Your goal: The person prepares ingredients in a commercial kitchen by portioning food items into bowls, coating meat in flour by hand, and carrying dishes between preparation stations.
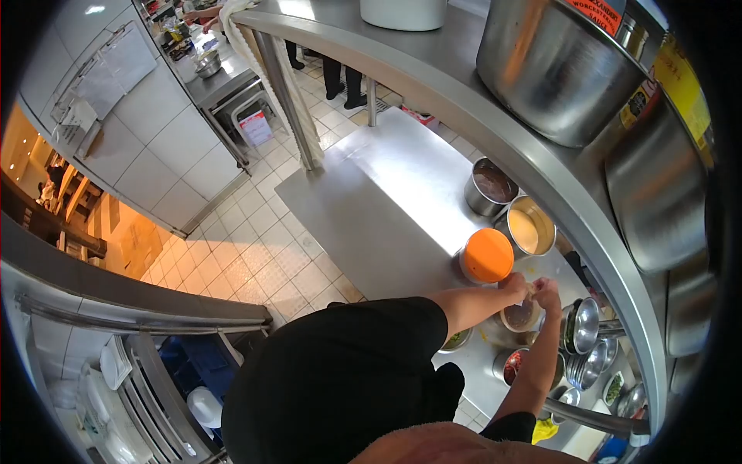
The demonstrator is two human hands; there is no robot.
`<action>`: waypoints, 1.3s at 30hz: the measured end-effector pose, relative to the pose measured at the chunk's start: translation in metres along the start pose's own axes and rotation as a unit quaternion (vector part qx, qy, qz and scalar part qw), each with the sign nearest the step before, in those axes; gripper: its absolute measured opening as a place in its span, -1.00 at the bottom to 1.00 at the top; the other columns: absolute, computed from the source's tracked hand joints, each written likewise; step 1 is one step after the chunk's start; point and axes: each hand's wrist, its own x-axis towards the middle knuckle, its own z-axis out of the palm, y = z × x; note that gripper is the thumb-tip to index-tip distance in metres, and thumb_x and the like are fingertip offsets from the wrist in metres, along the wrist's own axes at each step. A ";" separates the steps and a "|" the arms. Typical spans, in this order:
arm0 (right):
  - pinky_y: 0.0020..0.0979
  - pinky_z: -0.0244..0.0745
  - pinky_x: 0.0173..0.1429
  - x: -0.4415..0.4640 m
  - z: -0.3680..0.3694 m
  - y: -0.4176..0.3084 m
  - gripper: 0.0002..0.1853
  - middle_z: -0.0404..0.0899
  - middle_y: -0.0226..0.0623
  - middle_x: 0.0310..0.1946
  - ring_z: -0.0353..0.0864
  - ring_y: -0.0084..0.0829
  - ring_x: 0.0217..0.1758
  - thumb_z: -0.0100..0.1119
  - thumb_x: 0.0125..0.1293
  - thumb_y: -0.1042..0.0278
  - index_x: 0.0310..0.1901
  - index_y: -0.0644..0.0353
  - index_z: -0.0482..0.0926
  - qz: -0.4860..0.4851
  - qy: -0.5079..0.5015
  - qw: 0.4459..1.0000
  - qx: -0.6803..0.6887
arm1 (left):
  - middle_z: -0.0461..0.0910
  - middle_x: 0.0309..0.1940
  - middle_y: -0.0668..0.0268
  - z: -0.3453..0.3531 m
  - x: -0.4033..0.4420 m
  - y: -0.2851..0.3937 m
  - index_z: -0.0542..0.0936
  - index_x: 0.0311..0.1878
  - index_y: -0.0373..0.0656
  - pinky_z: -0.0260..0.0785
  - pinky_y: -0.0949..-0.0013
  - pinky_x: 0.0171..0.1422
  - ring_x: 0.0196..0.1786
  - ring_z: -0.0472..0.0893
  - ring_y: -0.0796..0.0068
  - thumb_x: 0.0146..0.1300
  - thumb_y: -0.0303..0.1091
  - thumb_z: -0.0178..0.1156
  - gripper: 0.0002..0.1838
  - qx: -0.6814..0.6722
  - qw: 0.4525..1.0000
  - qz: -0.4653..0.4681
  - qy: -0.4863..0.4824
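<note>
My left hand [513, 288] and my right hand [547, 294] meet above a round container of brownish contents [521, 315] on the steel table. The fingers of both are closed around a small pale item [531, 292], too small to identify. Close beside my left hand stands a round container with bright orange contents or an orange cover [488, 255]. Just beyond it are a metal pot of yellowish sauce [530, 232] and a metal pot of dark brown sauce [493, 185].
A steel shelf [464, 85] curves overhead, carrying large metal pots [564, 69]. Metal bowls [585, 325] and a container of red food [512, 365] sit near my right forearm. The steel table [363, 209] extends left toward the tiled floor [263, 240]. Another person's legs [340, 77] show beyond.
</note>
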 end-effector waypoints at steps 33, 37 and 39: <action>-0.42 0.41 -0.59 -0.056 0.004 0.008 -0.86 0.42 -0.43 -0.66 0.45 -0.50 -0.60 0.35 -0.08 0.39 -0.48 0.18 0.58 0.244 0.040 0.954 0.171 | 0.53 -0.09 -0.13 0.000 -0.033 -0.032 0.35 0.04 -0.35 0.37 0.04 0.11 0.04 0.53 -0.06 -0.06 -0.46 0.17 -0.49 -0.145 0.980 -0.131 -0.024; -0.46 0.37 -0.67 -0.063 0.008 0.012 -0.85 0.38 -0.38 -0.72 0.44 -0.50 -0.67 0.28 -0.04 0.33 -0.54 0.22 0.55 0.213 0.067 0.957 0.186 | 0.51 0.01 -0.11 -0.006 -0.038 -0.028 0.33 0.14 -0.25 0.35 0.05 0.19 0.12 0.49 -0.10 0.09 -0.41 0.15 -0.50 -0.151 0.984 -0.092 0.004; -0.40 0.40 -0.63 -0.065 0.009 0.021 -0.83 0.43 -0.38 -0.71 0.48 -0.46 -0.65 0.27 0.00 0.27 -0.57 0.16 0.57 0.182 0.045 0.965 0.183 | 0.50 0.02 -0.11 -0.016 -0.035 -0.023 0.33 0.13 -0.24 0.33 0.06 0.21 0.14 0.48 -0.08 0.08 -0.43 0.16 -0.50 -0.155 0.984 -0.089 -0.022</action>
